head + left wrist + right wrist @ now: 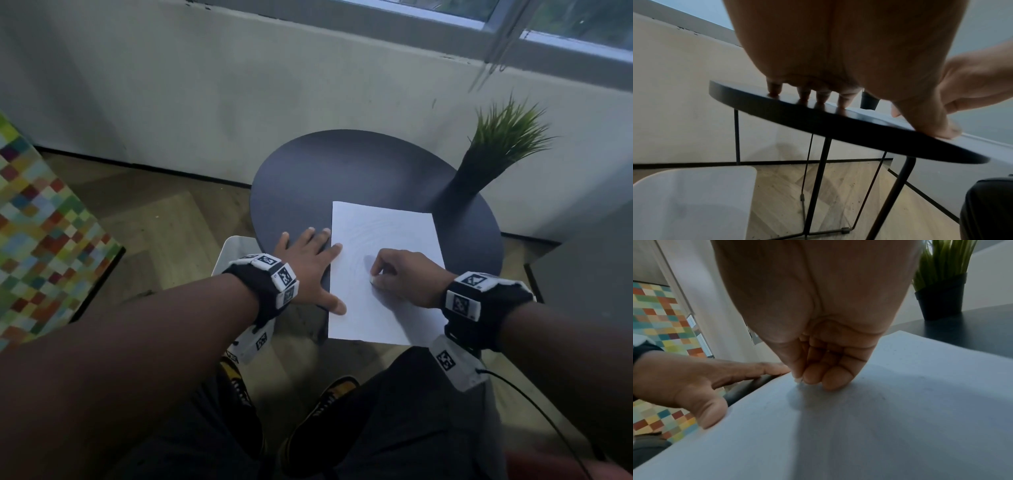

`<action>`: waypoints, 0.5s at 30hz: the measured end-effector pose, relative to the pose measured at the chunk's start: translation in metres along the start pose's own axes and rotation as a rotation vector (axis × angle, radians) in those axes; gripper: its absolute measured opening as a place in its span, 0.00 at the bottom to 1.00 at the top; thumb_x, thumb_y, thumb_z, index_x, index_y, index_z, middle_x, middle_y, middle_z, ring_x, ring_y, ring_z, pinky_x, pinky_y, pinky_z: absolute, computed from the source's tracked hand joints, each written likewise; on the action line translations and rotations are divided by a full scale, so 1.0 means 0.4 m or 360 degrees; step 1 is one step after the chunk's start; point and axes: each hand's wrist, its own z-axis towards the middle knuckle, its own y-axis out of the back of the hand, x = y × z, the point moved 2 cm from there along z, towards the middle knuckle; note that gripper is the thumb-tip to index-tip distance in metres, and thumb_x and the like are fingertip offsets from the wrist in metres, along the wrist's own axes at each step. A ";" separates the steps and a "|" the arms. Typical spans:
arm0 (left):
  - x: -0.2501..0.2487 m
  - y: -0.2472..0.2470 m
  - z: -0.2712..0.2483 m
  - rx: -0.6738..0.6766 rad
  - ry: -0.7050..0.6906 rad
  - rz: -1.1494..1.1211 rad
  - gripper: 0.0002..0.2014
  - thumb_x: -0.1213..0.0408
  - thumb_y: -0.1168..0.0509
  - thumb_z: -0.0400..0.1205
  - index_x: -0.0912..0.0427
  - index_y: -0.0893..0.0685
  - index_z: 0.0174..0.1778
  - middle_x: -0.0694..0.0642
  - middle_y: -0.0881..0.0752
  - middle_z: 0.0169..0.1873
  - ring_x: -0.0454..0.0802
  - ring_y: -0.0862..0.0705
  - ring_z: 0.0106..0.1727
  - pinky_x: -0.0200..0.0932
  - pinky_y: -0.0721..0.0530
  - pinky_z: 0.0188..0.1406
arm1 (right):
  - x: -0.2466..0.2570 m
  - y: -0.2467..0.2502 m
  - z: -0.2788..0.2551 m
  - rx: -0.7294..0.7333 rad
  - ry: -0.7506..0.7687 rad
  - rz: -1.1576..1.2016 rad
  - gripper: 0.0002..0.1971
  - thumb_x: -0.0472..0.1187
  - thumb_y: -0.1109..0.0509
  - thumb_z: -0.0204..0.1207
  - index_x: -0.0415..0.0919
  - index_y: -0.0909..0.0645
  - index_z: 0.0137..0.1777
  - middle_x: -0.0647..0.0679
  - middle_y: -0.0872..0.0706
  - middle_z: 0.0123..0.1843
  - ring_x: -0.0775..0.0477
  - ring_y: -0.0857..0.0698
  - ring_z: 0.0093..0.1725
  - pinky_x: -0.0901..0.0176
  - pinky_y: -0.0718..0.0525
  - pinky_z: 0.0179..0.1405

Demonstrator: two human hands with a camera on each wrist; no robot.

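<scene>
A white sheet of paper (387,233) lies on the near right part of a round dark table (325,171), its near edge hanging past the rim. Faint curved marks show on the sheet. My left hand (308,257) lies flat with fingers spread; thumb and index finger press the sheet's left edge, the other fingers rest on the tabletop (818,120). My right hand (397,274) rests on the middle of the paper (900,418) with fingers curled, pinching a small white piece (372,280) against the sheet. What the piece (798,380) is cannot be told.
A grass-like plant in a black pot (496,150) stands on the table's far right. A white bin (690,203) sits on the wood floor at the table's left. A chequered coloured surface (41,233) is at far left, a grey block (589,267) at right.
</scene>
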 end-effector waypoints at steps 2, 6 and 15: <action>0.001 0.010 0.003 0.0014 -0.0029 0.0048 0.62 0.18 0.36 0.66 0.45 0.54 0.89 0.49 0.62 0.90 0.59 0.60 0.90 0.75 0.54 0.84 | 0.023 0.001 0.020 -0.0084 0.0052 -0.0009 0.03 0.44 0.32 0.81 0.49 0.18 0.51 0.55 0.16 0.47 0.50 0.19 0.46 0.62 0.27 0.40; -0.002 0.022 0.002 0.0070 -0.0060 0.0089 0.62 0.18 0.35 0.66 0.46 0.54 0.89 0.45 0.61 0.90 0.61 0.60 0.89 0.77 0.50 0.83 | 0.054 -0.001 0.068 -0.0247 0.0001 0.0006 0.04 0.43 0.33 0.81 0.48 0.17 0.50 0.53 0.15 0.49 0.49 0.19 0.49 0.60 0.25 0.46; -0.002 0.030 0.008 0.0104 -0.0062 0.0068 0.58 0.20 0.36 0.69 0.46 0.51 0.89 0.45 0.58 0.90 0.61 0.58 0.89 0.78 0.48 0.82 | 0.101 -0.021 0.033 -0.0046 0.0231 -0.0156 0.07 0.45 0.36 0.82 0.46 0.17 0.50 0.49 0.12 0.47 0.46 0.16 0.47 0.55 0.19 0.47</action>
